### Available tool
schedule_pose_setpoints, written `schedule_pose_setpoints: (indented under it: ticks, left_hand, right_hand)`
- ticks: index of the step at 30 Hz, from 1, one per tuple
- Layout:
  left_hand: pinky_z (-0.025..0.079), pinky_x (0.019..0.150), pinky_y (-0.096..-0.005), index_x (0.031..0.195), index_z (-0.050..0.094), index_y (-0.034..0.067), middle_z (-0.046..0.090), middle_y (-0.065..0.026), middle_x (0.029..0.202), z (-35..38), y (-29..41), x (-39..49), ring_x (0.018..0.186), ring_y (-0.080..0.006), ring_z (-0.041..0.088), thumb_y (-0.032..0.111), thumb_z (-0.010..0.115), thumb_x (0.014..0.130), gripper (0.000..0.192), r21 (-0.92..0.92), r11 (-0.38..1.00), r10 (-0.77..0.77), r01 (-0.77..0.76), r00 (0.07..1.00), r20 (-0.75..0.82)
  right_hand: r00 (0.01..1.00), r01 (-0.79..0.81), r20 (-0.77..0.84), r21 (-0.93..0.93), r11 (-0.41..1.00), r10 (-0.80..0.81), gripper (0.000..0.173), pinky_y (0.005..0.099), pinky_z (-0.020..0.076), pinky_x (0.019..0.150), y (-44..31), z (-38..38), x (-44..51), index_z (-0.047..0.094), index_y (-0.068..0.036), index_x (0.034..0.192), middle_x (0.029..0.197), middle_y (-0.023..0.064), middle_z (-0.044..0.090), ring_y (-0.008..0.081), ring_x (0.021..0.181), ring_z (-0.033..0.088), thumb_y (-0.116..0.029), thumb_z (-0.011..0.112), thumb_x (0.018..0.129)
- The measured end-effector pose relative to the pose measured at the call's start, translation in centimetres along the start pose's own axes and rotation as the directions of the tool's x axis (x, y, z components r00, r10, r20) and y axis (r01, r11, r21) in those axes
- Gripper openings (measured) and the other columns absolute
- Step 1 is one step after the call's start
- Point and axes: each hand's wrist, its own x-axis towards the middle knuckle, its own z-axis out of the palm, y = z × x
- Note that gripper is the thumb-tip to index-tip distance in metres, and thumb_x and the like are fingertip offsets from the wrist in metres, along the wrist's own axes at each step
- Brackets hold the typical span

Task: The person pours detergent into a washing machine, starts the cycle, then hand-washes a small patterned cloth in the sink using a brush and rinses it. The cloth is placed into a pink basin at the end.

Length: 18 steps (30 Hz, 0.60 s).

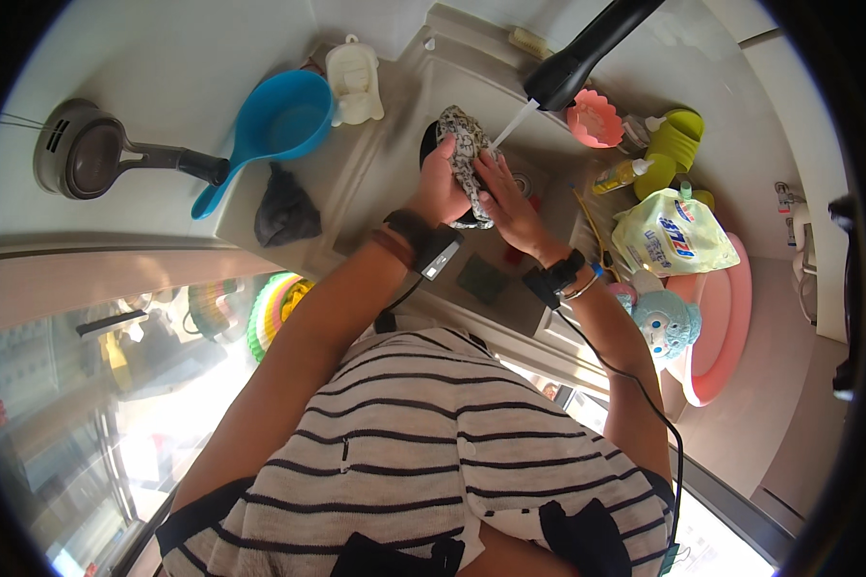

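My left hand [444, 186] grips a patterned fabric item [463, 138], off-white with a dark print, over the sink basin [397, 137]. A black part [427, 144] of it shows at its left side; the folds hide what kind of article it is. Laid nearly flat against its right side is my right hand [506, 198], thumb spread from the fingers. From the black faucet [559, 79] above, a stream of water [514, 124] falls onto the fabric by my right fingertips. Partly behind my right hand is the drain [522, 184].
On the left are a blue dipper [289, 115], a white soap dish [353, 79], a dark cloth [286, 209] and a hanging grey pan [90, 159]. A green pad [482, 278] lies in the basin. Rightward stand a detergent pouch [671, 234], yellow bottle [620, 175] and pink basin [725, 324].
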Motion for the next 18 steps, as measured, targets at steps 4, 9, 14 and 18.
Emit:
schedule_pose_setpoints:
  ticks: [4, 9, 14, 18]
  left_hand:
    - [0.038, 0.109, -0.0526, 0.137, 0.047, 0.001, 0.055, -0.0179, 0.134, -0.4, 1.4, -1.5, 0.124, -0.0353, 0.052, 0.038, 0.035, 0.106, 0.05, -0.044, 0.999, -0.007, 0.007, 1.0, -0.001]
    - [0.039, 0.109, -0.052, 0.139, 0.047, 0.003, 0.057, -0.0164, 0.134, -1.2, 2.5, -4.4, 0.124, -0.0344, 0.054, 0.037, 0.038, 0.106, 0.048, -0.056, 0.994, -0.09, 0.094, 0.994, 0.064]
    - [0.047, 0.101, -0.0447, 0.136, 0.05, 0.005, 0.061, -0.0114, 0.127, -2.5, 2.6, -6.7, 0.117, -0.0257, 0.059, 0.032, 0.051, 0.103, 0.042, 0.214, 0.969, -0.129, 0.12, 0.991, 0.028]
    - [0.051, 0.082, -0.0325, 0.14, 0.047, 0.008, 0.064, -0.0066, 0.108, -3.8, 0.6, -7.7, 0.092, -0.0142, 0.062, 0.019, 0.055, 0.101, 0.042, 0.919, 0.395, 0.145, 0.006, 0.987, -0.068]
  right_hand:
    - [0.945, -0.325, 0.028, -0.018, 0.946, 0.325, 0.037, 0.0357, 0.0482, 0.1, 2.2, -5.0, 2.0, 0.062, -0.005, 0.127, 0.12, 0.014, 0.068, 0.0266, 0.117, 0.063, -0.028, 0.058, 0.098]
    - [0.865, -0.502, -0.224, -0.36, 0.786, 0.45, 0.03, 0.0341, 0.0522, 0.081, 6.0, -12.3, 8.7, 0.069, -0.003, 0.106, 0.096, 0.0109, 0.073, 0.0194, 0.092, 0.069, -0.03, 0.066, 0.093]
    - [0.915, -0.341, -0.315, -0.262, 0.903, 0.254, 0.028, 0.0419, 0.0515, 0.073, 10.6, -12.5, 12.1, 0.067, -0.001, 0.103, 0.091, 0.0259, 0.067, 0.0432, 0.09, 0.065, -0.026, 0.064, 0.089]
    - [0.876, -0.364, -0.336, 0.009, 0.931, 0.346, 0.032, 0.0307, 0.0491, 0.087, 9.5, -7.8, 10.8, 0.066, -0.01, 0.114, 0.107, 0.0027, 0.067, 0.0135, 0.102, 0.063, -0.034, 0.067, 0.094]
